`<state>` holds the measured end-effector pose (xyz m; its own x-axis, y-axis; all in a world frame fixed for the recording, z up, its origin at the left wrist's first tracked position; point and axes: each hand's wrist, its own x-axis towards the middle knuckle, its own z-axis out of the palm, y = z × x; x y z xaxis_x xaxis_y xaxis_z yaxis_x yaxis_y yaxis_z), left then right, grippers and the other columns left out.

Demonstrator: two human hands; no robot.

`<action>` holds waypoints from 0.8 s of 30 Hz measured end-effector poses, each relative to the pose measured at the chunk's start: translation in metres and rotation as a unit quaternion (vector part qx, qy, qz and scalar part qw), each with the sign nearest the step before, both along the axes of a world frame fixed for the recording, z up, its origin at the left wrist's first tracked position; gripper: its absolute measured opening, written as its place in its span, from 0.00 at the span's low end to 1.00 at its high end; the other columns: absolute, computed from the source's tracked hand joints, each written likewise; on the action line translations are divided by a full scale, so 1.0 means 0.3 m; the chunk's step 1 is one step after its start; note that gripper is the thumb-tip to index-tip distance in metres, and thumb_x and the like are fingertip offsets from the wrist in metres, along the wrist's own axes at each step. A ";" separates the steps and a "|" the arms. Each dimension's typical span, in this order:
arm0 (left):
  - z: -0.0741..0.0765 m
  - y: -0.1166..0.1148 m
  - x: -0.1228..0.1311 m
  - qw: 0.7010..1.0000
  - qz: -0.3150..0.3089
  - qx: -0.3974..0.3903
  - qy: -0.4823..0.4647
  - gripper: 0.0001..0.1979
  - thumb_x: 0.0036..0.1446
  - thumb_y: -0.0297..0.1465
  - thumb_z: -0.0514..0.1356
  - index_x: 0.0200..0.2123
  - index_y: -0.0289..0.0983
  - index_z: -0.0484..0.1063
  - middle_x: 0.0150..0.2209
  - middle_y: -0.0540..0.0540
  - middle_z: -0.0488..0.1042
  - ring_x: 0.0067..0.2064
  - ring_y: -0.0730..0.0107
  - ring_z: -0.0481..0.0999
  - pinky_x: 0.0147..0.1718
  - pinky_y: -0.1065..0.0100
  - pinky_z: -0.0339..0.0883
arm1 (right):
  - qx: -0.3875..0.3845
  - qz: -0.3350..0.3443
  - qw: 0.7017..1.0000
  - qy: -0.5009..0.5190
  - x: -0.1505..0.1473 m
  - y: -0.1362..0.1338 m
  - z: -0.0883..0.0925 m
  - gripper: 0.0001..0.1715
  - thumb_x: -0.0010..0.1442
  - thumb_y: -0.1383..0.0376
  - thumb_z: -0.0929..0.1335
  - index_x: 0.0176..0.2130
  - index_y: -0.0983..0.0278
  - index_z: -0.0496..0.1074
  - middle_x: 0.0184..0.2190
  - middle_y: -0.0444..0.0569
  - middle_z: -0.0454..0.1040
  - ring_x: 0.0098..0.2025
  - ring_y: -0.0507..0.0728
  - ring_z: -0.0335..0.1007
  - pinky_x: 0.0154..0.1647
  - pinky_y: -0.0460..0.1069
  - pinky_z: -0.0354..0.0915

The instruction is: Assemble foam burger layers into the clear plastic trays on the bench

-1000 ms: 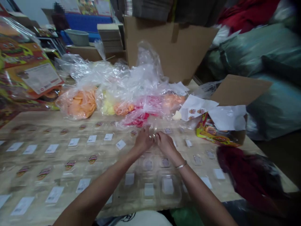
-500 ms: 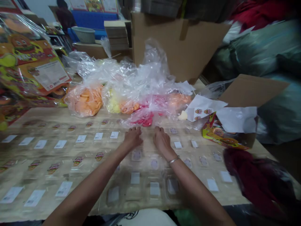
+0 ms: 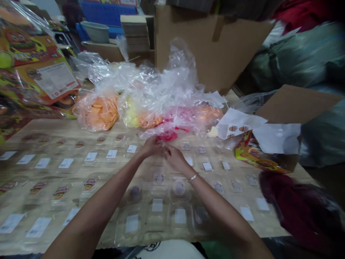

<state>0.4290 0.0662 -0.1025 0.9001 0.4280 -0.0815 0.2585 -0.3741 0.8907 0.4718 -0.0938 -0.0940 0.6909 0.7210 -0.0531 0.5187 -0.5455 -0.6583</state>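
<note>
My left hand and my right hand meet over the table just in front of a plastic bag of pink pieces. Fingers on both are closed in a pinch, and whatever lies between them is too small and blurred to make out. Around them, clear plastic containers lie in rows, some bearing burger stickers and others white labels. A bracelet circles my right wrist. Behind the hands sit clear bags holding orange pieces and yellow pieces.
Printed burger boxes stack at the left. On the right are an open display box with paper sheets over it and a dark red cloth. A large cardboard box stands behind; a person is far back.
My hands, apart before, have come together. The right hand has moved left and a little up, uncovering stickered containers behind it. The view has shifted slightly.
</note>
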 end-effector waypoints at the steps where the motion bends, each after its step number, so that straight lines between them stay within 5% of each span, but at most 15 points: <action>1: 0.003 0.000 0.004 1.000 0.007 -0.011 -0.006 0.12 0.45 0.36 0.63 0.31 0.35 0.71 0.25 0.50 0.71 0.29 0.70 0.69 0.27 0.71 0.62 | 0.042 -0.013 0.999 0.013 0.001 0.016 -0.008 0.16 0.61 0.70 0.63 0.49 0.63 0.71 0.41 0.49 0.78 0.40 0.54 0.73 0.41 0.46 0.65; 5: 0.022 -0.024 0.010 0.997 -0.039 -0.060 -0.024 0.18 0.56 0.42 0.53 0.38 0.34 0.72 0.32 0.44 0.76 0.33 0.67 0.75 0.32 0.69 0.68 | 0.171 -0.044 0.984 -0.001 -0.002 0.042 -0.031 0.25 0.61 0.67 0.64 0.58 0.64 0.62 0.51 0.53 0.71 0.47 0.54 0.71 0.45 0.48 0.67; 11: -0.007 -0.051 0.014 0.998 -0.052 0.001 -0.022 0.13 0.56 0.36 0.53 0.34 0.34 0.74 0.33 0.44 0.77 0.37 0.61 0.75 0.39 0.63 0.69 | 0.128 -0.027 0.990 -0.055 -0.022 0.039 -0.051 0.43 0.59 0.69 0.64 0.67 0.69 0.41 0.59 0.61 0.62 0.57 0.58 0.63 0.53 0.51 0.65; 17: -0.019 -0.085 -0.050 0.992 -0.025 0.124 0.017 0.10 0.55 0.26 0.53 0.35 0.36 0.75 0.36 0.41 0.77 0.40 0.59 0.75 0.44 0.61 0.67 | 0.043 0.100 0.988 -0.112 -0.018 0.035 -0.070 0.22 0.59 0.72 0.62 0.53 0.68 0.65 0.51 0.57 0.69 0.54 0.57 0.64 0.56 0.51 0.61; 20: 0.037 -0.073 -0.197 0.985 -0.008 0.170 0.027 0.12 0.56 0.29 0.56 0.43 0.36 0.74 0.44 0.39 0.76 0.47 0.56 0.73 0.50 0.58 0.65 | 0.009 0.147 0.980 -0.137 0.016 0.005 -0.062 0.16 0.61 0.70 0.63 0.49 0.68 0.68 0.45 0.55 0.72 0.49 0.58 0.67 0.53 0.51 0.63; 24: 0.090 -0.036 -0.574 0.947 0.108 0.302 0.024 0.14 0.59 0.32 0.55 0.47 0.36 0.71 0.49 0.38 0.73 0.52 0.54 0.70 0.54 0.54 0.60 | 0.035 0.171 0.962 -0.210 0.026 -0.042 -0.008 0.13 0.61 0.70 0.63 0.46 0.67 0.71 0.46 0.57 0.72 0.48 0.61 0.67 0.51 0.55 0.64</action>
<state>0.2568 0.0555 -0.0754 0.7880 0.5830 0.1980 0.4221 -0.7457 0.5155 0.4795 -0.1065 -0.0965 0.3635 0.9015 0.2351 0.8878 -0.2587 -0.3806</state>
